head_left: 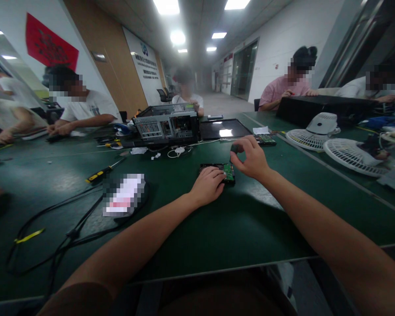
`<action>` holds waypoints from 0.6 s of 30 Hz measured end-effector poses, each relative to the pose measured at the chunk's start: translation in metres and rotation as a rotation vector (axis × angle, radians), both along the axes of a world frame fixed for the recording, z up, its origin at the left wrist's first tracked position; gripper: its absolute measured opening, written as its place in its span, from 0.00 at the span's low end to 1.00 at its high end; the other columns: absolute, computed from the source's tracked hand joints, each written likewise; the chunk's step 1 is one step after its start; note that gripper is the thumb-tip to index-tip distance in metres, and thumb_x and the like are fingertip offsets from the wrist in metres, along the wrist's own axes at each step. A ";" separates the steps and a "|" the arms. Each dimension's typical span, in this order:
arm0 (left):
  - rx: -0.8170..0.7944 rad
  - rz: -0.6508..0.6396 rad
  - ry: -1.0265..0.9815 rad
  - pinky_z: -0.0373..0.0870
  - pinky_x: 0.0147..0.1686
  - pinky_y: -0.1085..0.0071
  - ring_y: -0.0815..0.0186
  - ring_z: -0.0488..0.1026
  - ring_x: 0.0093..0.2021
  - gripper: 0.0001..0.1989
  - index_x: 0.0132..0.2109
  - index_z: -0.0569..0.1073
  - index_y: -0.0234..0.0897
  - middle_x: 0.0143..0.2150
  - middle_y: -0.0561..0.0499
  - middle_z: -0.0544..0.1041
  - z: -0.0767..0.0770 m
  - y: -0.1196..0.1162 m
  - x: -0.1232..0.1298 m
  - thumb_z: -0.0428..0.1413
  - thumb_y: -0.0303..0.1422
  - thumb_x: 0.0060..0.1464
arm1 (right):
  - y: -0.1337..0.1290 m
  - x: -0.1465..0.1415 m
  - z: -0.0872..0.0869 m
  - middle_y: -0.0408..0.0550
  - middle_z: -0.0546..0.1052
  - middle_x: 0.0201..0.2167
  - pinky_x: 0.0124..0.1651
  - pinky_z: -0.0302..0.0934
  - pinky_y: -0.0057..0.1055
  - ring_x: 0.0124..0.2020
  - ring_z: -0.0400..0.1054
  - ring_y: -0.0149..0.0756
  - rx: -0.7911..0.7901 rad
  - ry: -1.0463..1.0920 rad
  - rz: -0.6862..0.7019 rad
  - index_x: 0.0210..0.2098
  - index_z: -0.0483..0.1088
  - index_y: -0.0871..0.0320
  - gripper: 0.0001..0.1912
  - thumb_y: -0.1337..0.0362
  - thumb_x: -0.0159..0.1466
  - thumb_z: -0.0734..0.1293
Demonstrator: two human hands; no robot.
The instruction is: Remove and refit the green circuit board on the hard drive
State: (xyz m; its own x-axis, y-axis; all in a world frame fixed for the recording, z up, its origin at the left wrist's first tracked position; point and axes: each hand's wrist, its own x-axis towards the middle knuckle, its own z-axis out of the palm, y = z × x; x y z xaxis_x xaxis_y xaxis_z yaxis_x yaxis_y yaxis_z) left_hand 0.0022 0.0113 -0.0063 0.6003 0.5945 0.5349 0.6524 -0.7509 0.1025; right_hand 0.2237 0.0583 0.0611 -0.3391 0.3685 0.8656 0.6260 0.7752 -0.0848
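Note:
A hard drive (pixel 229 174) with a green circuit board and black casing lies flat on the green table in front of me. My left hand (pixel 208 184) rests across its left part, fingers over the top and thumb along the near side, holding it against the table. Above its right end, my right hand (pixel 250 157) is closed around the dark handle of a small screwdriver (pixel 235 149). The thin shaft points down at the board's right side. Whether the tip touches a screw is too small to tell.
An opened computer case (pixel 167 127) stands at the back beside a flat black panel (pixel 224 128). White fan parts (pixel 352 156) lie right. A yellow-black screwdriver (pixel 100 174), a blurred-out pale item (pixel 125 195) and black cables (pixel 74 235) lie left. Several people sit around the table.

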 end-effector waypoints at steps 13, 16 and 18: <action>-0.004 0.001 0.003 0.66 0.65 0.47 0.51 0.70 0.62 0.16 0.58 0.76 0.36 0.58 0.41 0.78 0.002 -0.001 0.000 0.57 0.31 0.64 | 0.004 0.004 -0.002 0.50 0.74 0.40 0.40 0.66 0.39 0.34 0.70 0.41 -0.040 -0.051 -0.057 0.52 0.65 0.55 0.18 0.61 0.64 0.67; -0.005 0.001 -0.007 0.66 0.65 0.47 0.51 0.70 0.62 0.17 0.58 0.76 0.37 0.58 0.41 0.78 0.002 -0.001 0.000 0.57 0.31 0.64 | 0.006 0.004 -0.004 0.48 0.73 0.37 0.38 0.64 0.38 0.33 0.68 0.39 -0.039 -0.036 -0.083 0.51 0.65 0.54 0.19 0.57 0.64 0.69; -0.003 0.001 -0.010 0.66 0.65 0.47 0.51 0.70 0.62 0.16 0.58 0.76 0.37 0.58 0.42 0.78 0.002 -0.001 0.001 0.57 0.31 0.64 | 0.006 0.004 -0.005 0.47 0.72 0.35 0.37 0.64 0.37 0.32 0.67 0.39 -0.043 -0.027 -0.078 0.51 0.65 0.54 0.19 0.56 0.64 0.70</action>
